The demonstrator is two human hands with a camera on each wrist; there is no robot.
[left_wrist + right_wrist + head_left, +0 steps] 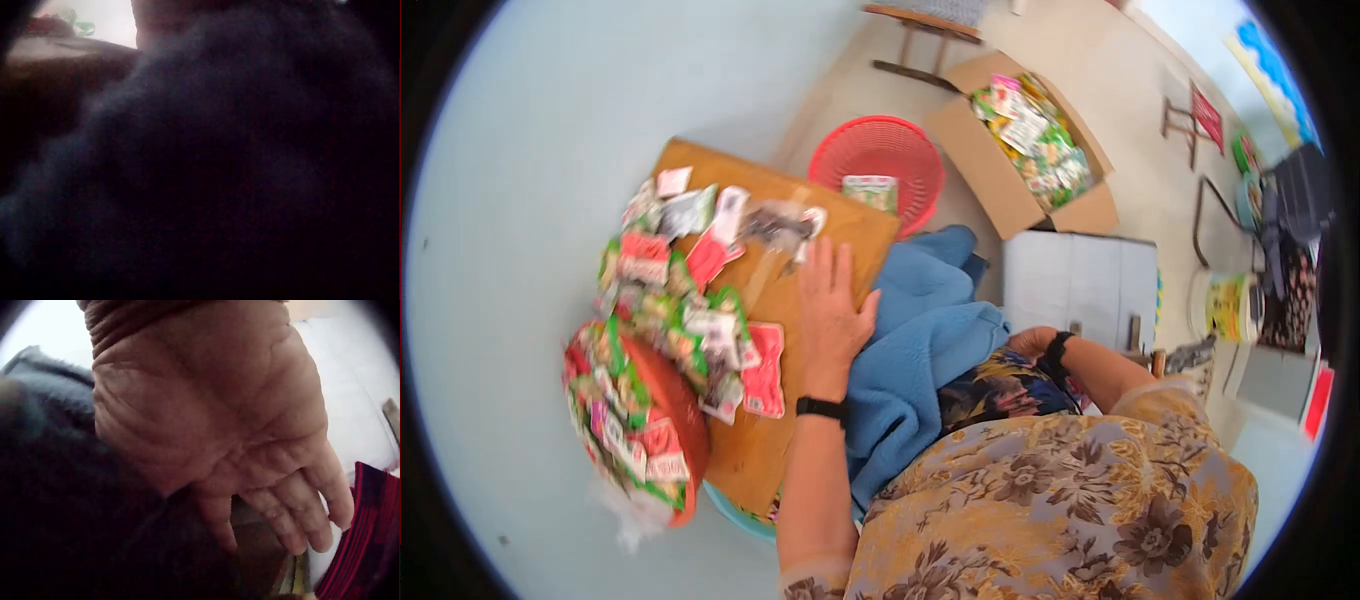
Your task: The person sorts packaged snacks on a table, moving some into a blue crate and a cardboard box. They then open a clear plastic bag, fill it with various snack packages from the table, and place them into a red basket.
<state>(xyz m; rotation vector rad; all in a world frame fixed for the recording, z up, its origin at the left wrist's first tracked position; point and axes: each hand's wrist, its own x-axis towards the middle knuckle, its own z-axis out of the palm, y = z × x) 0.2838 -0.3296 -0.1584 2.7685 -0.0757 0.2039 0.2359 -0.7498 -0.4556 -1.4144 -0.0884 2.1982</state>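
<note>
In the head view my left hand (pixel 830 325) lies flat, fingers straight, on a brown board (pixel 745 475), just below a dark packet (pixel 778 228) near the board's upper part. A red packet (pixel 764 370) is left of the wrist. Green, white and red packets (pixel 650 310) are heaped on the board's left side. My right hand (pixel 1032 342) is by the lap beside a blue cloth (pixel 930 290); in the right wrist view the palm (pixel 219 412) shows with fingers loosely extended and nothing held. Dark, blurred cloth (pixel 187 156) fills most of the left wrist view.
A red basket (pixel 840 150) holding a packet is beyond the board. To its right stands a cardboard box (pixel 985 185) full of packets, with a white box (pixel 1080 280) nearer. At the left, a red container (pixel 685 425) bears more packets. Small stools stand farther off.
</note>
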